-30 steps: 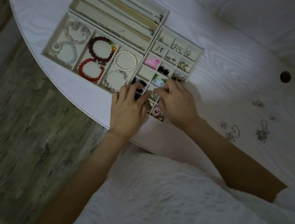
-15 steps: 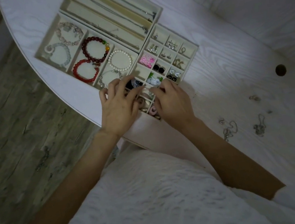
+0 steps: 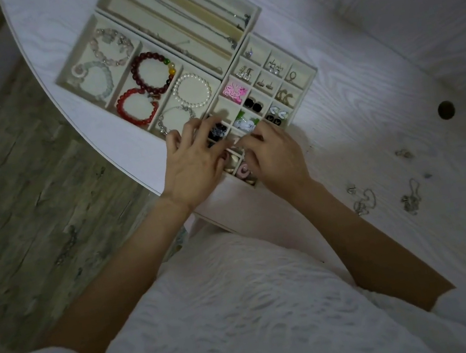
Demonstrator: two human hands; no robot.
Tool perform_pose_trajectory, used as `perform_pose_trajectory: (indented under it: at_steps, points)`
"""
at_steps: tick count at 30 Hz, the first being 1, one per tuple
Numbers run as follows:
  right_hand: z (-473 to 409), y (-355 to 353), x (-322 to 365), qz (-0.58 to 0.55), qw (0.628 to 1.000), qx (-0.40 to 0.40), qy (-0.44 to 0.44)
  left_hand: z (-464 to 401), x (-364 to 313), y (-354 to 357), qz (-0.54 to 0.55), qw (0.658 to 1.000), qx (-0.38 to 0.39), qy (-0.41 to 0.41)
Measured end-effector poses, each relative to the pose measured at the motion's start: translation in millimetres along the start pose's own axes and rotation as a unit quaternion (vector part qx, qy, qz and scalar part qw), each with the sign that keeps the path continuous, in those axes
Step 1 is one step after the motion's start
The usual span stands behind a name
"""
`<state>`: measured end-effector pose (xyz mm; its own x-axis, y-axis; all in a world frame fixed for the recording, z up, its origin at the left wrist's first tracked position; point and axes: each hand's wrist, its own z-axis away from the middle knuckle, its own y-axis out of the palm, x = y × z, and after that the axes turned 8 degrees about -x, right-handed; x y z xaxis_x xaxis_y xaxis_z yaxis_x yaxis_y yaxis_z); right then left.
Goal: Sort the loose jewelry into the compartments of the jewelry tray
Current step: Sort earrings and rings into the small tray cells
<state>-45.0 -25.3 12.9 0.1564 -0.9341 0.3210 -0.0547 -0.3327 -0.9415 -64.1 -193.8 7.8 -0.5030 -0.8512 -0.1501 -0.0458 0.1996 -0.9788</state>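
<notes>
A cream earring tray (image 3: 312, 72) with many small compartments lies near the table's front edge. It holds pink (image 3: 235, 91), black (image 3: 253, 105) and silver pieces. My left hand (image 3: 195, 164) lies over its near-left compartments, fingers spread and relaxed, fingertips beside a dark earring (image 3: 217, 131). My right hand (image 3: 276, 157) is just to the right, its fingers bent down into a near compartment. Their tips and anything between them are hidden. Loose chains (image 3: 364, 203) (image 3: 411, 197) and small pieces (image 3: 405, 153) lie on the table to the right.
A bracelet tray (image 3: 62, 79) with red, white and pale bead bracelets sits left of the earring tray. Behind them is a long necklace tray (image 3: 257, 12). The round white table (image 3: 369, 108) has a cable hole (image 3: 445, 110), and its curved edge drops to wooden floor on the left.
Both hands have stayed over the near compartments of the earring tray, with their fingers shifting slightly. The view has drifted a little.
</notes>
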Motion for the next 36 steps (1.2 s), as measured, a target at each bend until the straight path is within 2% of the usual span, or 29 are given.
perform_pose_trajectory:
  at_steps: [4,12,22,27,36]
  points:
    - [-10.7,5.0,0.1,0.025,0.999,-0.037,-0.001,0.5,0.3,1.5,-0.029,1.0,0.005,0.007]
    - [-28.3,17.8,7.4,0.12,0.99,-0.035,-0.063,5.5,1.5,-2.1,0.01,1.0,-0.006,-0.006]
    - [-23.2,17.9,16.1,0.091,0.993,-0.05,0.06,0.1,1.1,5.9,-0.002,1.0,-0.021,-0.001]
    - [-16.7,19.8,12.4,0.043,0.993,-0.088,0.065,2.4,-1.2,4.5,-0.031,0.999,-0.024,0.006]
    - [-19.2,17.0,10.1,0.013,0.99,-0.1,0.103,8.0,2.5,3.2,0.006,1.0,-0.007,-0.012]
